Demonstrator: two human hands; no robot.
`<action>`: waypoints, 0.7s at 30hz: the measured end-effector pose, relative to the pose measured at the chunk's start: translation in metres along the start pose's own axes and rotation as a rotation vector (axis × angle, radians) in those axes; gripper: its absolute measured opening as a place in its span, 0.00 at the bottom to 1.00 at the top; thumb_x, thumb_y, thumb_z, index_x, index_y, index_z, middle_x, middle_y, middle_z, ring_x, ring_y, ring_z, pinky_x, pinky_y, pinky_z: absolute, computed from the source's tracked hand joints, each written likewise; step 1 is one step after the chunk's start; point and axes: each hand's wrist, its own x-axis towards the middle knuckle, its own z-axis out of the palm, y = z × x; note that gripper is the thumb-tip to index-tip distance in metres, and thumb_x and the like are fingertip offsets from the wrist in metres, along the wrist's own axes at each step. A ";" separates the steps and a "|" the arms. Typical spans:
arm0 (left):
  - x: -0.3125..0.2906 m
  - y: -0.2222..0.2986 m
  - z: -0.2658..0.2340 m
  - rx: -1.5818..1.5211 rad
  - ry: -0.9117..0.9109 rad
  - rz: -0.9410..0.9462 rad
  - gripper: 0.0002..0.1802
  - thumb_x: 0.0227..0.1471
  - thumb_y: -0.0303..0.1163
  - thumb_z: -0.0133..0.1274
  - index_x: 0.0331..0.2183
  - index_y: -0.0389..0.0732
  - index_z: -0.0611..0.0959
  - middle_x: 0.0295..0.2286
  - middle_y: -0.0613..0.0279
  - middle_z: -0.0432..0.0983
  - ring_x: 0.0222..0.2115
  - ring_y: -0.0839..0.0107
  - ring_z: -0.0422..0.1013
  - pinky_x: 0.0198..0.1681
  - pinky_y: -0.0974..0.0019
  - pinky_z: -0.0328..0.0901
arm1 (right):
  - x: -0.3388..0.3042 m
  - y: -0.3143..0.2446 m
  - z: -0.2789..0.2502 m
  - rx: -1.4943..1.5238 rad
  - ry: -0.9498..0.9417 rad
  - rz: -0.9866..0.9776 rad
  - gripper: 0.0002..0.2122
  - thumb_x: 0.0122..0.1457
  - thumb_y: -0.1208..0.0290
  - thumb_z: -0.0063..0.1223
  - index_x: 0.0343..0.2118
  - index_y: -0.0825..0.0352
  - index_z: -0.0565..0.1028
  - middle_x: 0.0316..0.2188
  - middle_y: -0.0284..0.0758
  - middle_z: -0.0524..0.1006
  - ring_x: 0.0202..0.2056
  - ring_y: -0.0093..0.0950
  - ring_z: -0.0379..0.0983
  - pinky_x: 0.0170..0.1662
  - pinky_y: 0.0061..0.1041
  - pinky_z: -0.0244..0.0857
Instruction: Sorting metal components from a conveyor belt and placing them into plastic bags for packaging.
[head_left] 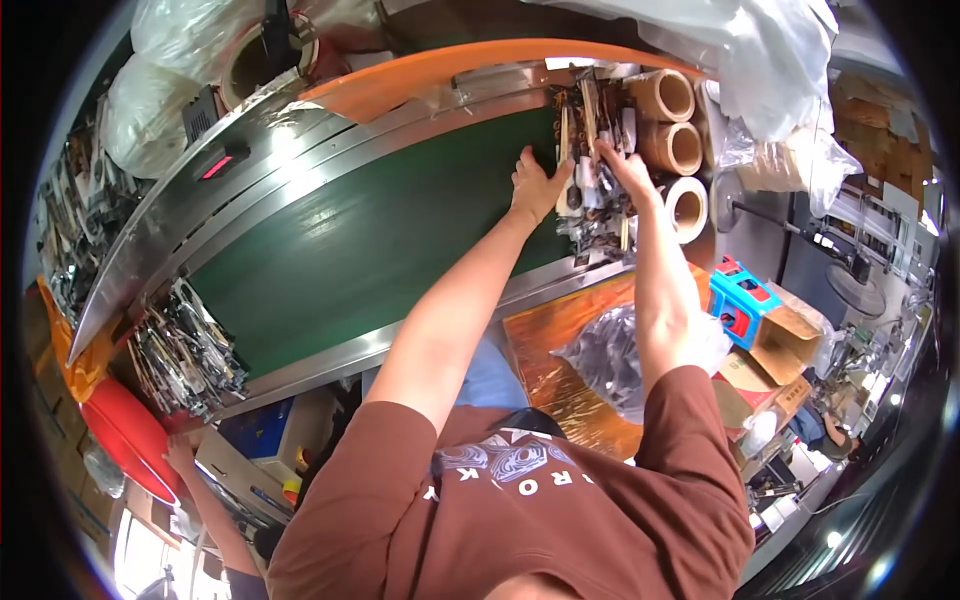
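A pile of slim packets in clear wrapping (592, 205), with pale and dark pieces inside, lies across the right end of a green conveyor belt (380, 240). My left hand (540, 188) is at the pile's left side, fingers and thumb spread, with nothing seen in its grasp. On the pile's right side my right hand (630, 175) reaches in with its fingers stretched out along the packets. Some of its fingertips are hidden among the wrappers, and I see no packet gripped.
Cardboard tubes (668, 150) stand stacked right of the pile. An orange strip (500, 52) runs along the belt's far side. More packets (185, 350) gather at the left end, near a red round container (125, 435) and another person's arm (210, 500). A blue crate (740, 302) sits right.
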 end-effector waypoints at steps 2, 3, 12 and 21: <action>0.005 0.001 0.010 0.020 -0.013 -0.009 0.55 0.38 0.62 0.53 0.53 0.28 0.54 0.48 0.35 0.57 0.48 0.38 0.56 0.52 0.50 0.53 | 0.007 0.017 0.012 0.076 0.081 -0.021 0.47 0.36 0.36 0.55 0.48 0.80 0.62 0.43 0.54 0.70 0.49 0.38 0.66 0.50 0.29 0.59; 0.004 -0.009 0.004 -0.012 -0.011 -0.013 0.55 0.38 0.61 0.54 0.53 0.27 0.53 0.49 0.35 0.56 0.50 0.40 0.55 0.53 0.53 0.53 | -0.004 0.014 0.026 0.176 0.088 -0.080 0.41 0.40 0.43 0.57 0.46 0.78 0.64 0.42 0.49 0.72 0.47 0.35 0.68 0.49 0.29 0.60; -0.174 -0.096 -0.152 -0.476 0.065 -0.319 0.52 0.37 0.39 0.63 0.56 0.35 0.51 0.51 0.49 0.57 0.54 0.60 0.54 0.56 0.64 0.49 | -0.182 -0.002 0.201 0.626 -0.536 -0.087 0.31 0.47 0.63 0.60 0.52 0.71 0.60 0.49 0.40 0.66 0.49 0.28 0.63 0.51 0.25 0.57; -0.063 -0.089 -0.354 -0.317 0.365 -0.179 0.67 0.30 0.54 0.66 0.56 0.28 0.43 0.50 0.40 0.59 0.50 0.59 0.60 0.52 0.63 0.56 | -0.117 -0.207 0.215 0.730 -0.501 -0.011 0.30 0.51 0.50 0.54 0.50 0.67 0.64 0.49 0.34 0.66 0.48 0.24 0.62 0.49 0.26 0.55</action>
